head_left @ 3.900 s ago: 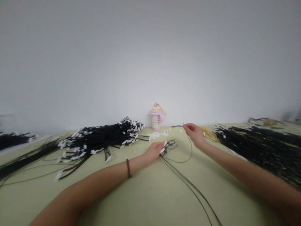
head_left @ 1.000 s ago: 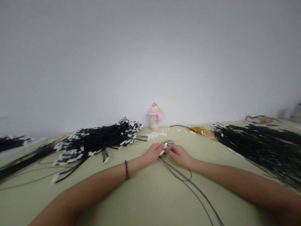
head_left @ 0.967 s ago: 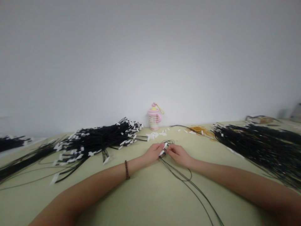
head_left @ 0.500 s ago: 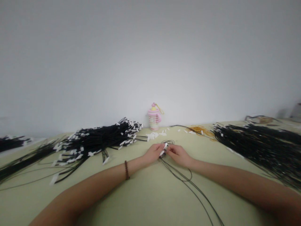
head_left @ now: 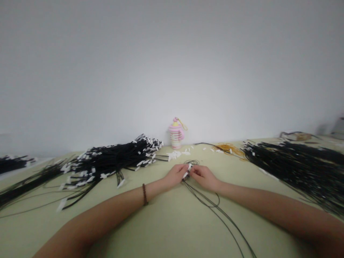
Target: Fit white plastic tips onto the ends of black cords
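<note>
My left hand (head_left: pixel 176 175) is closed around a small bunch of black cables with white connectors (head_left: pixel 187 172). Opposite it, my right hand (head_left: pixel 204 178) pinches at the same connector ends, its fingers curled and touching them. The exact shape of the ends is partly hidden by my fingers. From between the hands, thin black cables (head_left: pixel 228 219) trail toward the lower right over the green tabletop (head_left: pixel 166 222). One cable makes a loop beside my right wrist, and more loops show just beyond the fingertips.
Left lies a big heap of black cables with white ends (head_left: pixel 115 157); right, a spread of black cables (head_left: pixel 298 168). Loose white pieces (head_left: pixel 176 154) lie before a pink and white cup (head_left: pixel 176 136). Yellow rubber bands (head_left: pixel 228 148) lie farther right. A wall stands behind.
Almost nothing differs. The fingers of my right hand have shifted slightly at the white connectors; my left hand stays in place.
</note>
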The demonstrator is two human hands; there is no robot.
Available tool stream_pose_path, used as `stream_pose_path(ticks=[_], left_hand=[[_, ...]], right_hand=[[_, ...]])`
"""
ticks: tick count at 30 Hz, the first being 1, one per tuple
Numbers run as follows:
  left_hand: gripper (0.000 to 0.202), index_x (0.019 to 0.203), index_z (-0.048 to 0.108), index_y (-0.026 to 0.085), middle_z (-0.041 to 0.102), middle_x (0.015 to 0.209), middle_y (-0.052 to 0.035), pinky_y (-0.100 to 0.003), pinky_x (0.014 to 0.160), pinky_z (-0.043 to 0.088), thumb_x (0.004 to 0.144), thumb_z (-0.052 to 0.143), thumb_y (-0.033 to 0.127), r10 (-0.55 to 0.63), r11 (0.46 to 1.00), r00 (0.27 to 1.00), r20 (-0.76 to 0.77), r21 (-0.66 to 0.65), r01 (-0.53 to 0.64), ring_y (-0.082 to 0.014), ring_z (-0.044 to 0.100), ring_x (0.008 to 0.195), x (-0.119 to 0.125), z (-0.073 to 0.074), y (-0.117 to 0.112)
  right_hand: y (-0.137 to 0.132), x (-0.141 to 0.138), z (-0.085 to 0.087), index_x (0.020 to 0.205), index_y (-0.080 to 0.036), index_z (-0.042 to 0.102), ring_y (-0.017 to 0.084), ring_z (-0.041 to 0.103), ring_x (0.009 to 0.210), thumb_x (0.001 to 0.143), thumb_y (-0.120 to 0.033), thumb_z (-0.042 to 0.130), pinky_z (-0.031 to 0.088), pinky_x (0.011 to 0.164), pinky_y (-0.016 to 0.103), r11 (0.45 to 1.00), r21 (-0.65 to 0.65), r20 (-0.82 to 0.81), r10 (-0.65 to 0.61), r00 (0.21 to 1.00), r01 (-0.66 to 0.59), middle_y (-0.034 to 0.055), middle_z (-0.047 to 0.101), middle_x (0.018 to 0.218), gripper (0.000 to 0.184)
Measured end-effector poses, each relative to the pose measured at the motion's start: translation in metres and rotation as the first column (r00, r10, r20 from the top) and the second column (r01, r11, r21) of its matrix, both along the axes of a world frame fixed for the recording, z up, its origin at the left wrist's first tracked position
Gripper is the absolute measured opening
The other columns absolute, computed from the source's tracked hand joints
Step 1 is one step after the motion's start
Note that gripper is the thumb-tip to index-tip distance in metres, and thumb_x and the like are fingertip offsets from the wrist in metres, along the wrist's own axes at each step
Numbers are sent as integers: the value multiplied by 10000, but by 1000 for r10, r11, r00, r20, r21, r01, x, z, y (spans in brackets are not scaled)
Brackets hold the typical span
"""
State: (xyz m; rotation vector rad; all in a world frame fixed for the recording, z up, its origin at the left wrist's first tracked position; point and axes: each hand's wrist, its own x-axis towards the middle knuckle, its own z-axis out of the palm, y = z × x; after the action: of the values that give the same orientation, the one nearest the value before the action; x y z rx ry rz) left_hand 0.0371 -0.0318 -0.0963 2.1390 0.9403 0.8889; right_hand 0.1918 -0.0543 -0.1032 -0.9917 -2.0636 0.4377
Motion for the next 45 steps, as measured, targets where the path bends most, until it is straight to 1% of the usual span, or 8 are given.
stream_pose_path(ticks=[17, 29, 35, 41, 45], left_hand=[[395, 660, 503, 123, 420, 566, 17, -202, 491, 287, 823, 281, 406, -7, 1000, 1000, -5, 8, 7, -99, 379, 547, 0, -2, 2], [397, 651, 503, 126, 428, 572, 16, -203, 514, 302, 821, 285, 411, -8, 999, 1000, -28, 35, 9, -103, 383, 563, 0, 0, 1], [403, 638, 488, 126, 418, 571, 14, -204, 507, 292, 820, 286, 424, 3, 999, 999, -41, 53, -1, -104, 384, 565, 0, -2, 2], [408, 639, 490, 127, 410, 559, 18, -206, 515, 293, 823, 285, 428, -9, 997, 999, -52, 79, 13, -101, 379, 556, 0, -4, 3], [412, 637, 497, 126, 419, 556, 17, -207, 517, 298, 821, 290, 432, -13, 995, 998, -65, 97, 19, -104, 384, 555, 0, -4, 3]], right_hand=[[0, 0, 0, 613, -147, 485, 91, 421, 539, 741, -160, 424, 330, 519, 190, 1000, -2, 7, 14, 1000, -13, -21, 472, 569, 143], [0, 0, -1, 607, -146, 484, 81, 396, 521, 722, -136, 429, 324, 503, 181, 1000, -5, 1, 9, 1000, -9, -31, 448, 552, 129], [0, 0, -1, 604, -140, 486, 75, 392, 513, 699, -122, 436, 308, 485, 173, 1000, -19, 2, 15, 1000, -15, -35, 440, 543, 109], [-4, 0, 2, 593, -138, 489, 68, 378, 490, 684, -111, 437, 292, 461, 166, 1000, -26, 13, 16, 1000, -16, -43, 422, 520, 108], [-4, 0, 1, 604, -137, 503, 71, 392, 500, 682, -108, 438, 299, 464, 165, 1000, -20, 31, 13, 999, -12, -37, 442, 528, 105]])
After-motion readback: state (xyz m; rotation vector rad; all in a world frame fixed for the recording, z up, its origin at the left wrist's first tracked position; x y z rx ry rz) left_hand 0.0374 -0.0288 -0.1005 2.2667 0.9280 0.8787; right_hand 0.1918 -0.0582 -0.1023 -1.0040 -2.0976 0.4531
